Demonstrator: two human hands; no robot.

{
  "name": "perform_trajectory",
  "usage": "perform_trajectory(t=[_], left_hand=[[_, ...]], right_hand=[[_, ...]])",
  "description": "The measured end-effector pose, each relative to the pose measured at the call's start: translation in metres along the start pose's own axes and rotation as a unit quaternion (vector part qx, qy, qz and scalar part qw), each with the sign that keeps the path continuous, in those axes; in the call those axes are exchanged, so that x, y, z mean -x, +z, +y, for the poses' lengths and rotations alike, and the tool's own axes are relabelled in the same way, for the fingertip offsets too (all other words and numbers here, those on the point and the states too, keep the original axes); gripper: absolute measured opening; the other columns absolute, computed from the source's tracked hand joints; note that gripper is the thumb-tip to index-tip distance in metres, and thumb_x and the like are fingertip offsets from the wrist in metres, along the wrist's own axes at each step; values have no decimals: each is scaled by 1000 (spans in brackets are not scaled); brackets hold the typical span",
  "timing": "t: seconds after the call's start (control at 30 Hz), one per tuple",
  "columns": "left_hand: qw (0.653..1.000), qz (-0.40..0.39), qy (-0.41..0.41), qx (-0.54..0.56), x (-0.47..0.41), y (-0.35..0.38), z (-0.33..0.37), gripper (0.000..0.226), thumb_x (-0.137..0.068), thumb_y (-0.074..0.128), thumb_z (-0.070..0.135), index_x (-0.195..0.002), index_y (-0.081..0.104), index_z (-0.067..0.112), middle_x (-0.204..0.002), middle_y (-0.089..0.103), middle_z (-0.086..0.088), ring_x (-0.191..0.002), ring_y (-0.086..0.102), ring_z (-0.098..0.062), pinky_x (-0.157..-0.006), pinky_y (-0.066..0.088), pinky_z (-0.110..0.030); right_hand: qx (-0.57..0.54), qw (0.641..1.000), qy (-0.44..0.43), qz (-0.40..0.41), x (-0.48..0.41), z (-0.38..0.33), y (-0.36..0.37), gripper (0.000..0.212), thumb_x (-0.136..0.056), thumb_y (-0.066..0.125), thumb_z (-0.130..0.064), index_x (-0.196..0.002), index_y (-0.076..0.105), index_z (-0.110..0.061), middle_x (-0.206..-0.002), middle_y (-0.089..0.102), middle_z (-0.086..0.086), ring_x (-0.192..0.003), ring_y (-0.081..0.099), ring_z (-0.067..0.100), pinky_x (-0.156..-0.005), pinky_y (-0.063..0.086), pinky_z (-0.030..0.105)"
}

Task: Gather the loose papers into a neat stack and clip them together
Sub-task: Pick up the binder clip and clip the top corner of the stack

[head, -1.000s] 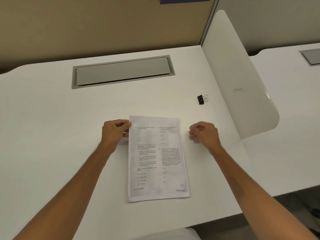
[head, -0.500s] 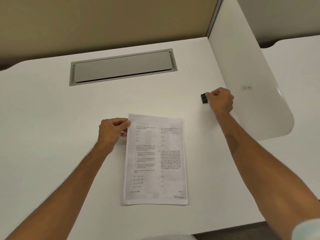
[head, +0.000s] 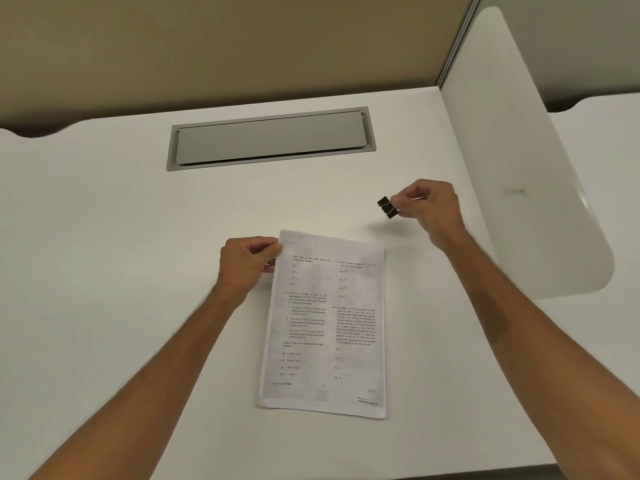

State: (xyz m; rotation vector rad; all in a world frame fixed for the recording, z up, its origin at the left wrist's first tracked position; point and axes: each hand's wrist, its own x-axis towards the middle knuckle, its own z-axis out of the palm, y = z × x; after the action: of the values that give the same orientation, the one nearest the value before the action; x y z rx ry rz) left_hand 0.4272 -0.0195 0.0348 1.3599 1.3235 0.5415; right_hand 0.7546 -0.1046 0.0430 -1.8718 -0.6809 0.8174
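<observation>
A stack of printed white papers (head: 323, 327) lies flat on the white desk (head: 104, 271), edges lined up. My left hand (head: 247, 263) pinches the stack's top left corner, thumb on top. My right hand (head: 431, 206) is raised above the desk to the upper right of the papers and holds a small black binder clip (head: 387, 207) by its wire handles. The clip hangs in the air, clear of the paper, its black body pointing left. A faint shadow of the clip falls on the desk below it.
A grey cable hatch (head: 270, 138) is set into the desk behind the papers. A white curved divider panel (head: 526, 168) stands along the right side. A tan wall panel (head: 207, 46) closes off the back.
My right hand left the papers, reached to the clip on the desk at the right, took hold of it and lifted it. My left hand stayed on the corner.
</observation>
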Motion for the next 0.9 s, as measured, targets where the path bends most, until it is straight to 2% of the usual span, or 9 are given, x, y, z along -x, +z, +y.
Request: perform_trajectory(t=[0.07,0.13,0.27,0.47,0.67,0.9], left_hand=[[1000,-1,6,4,2,0,1,8,-87,76,11,-88,79,19,-82,80,6,-74,77,-16,-65,62,-27],[1000,-1,10,8,4,0,2,7,-87,76,11,-90,79,17,-84,80,5,-74,77,-16,-66,63,-28],[1000,-1,17,10,6,0,3,12,-87,76,11,-98,79,7,-90,80,-2,-77,77,-17,-70,64,-32],[999,0,33,5,10,3,6,15,-88,76,14,-101,79,6,-94,79,-3,-79,77,-16,-74,64,-35],[999,-3,46,9,13,4,9,15,-87,76,13,-101,79,7,-94,79,-3,-81,78,-17,-75,64,-37],[999,-2,48,5,15,5,12,18,-87,76,14,-104,78,6,-96,79,-4,-82,78,-17,-77,64,-41]], right_hand=[[11,999,-33,-37,6,-15,15,21,-68,87,-14,-86,77,-13,-89,77,10,-83,76,26,-84,60,39],[14,995,-52,-82,14,-32,30,30,-67,88,-5,-95,76,-9,-92,77,10,-82,76,23,-83,60,36],[37,982,-108,-154,30,-58,57,35,-67,87,4,-98,75,-6,-89,77,12,-76,77,23,-76,62,32],[73,974,-150,-156,39,-71,81,29,-64,88,5,-89,77,-5,-79,76,12,-70,76,22,-66,57,19],[114,966,-165,-163,43,-74,86,27,-64,88,5,-87,77,-4,-74,73,5,-65,71,12,-65,56,15],[126,963,-163,-171,49,-76,89,26,-65,89,1,-87,77,-8,-76,74,3,-72,74,16,-67,56,14]])
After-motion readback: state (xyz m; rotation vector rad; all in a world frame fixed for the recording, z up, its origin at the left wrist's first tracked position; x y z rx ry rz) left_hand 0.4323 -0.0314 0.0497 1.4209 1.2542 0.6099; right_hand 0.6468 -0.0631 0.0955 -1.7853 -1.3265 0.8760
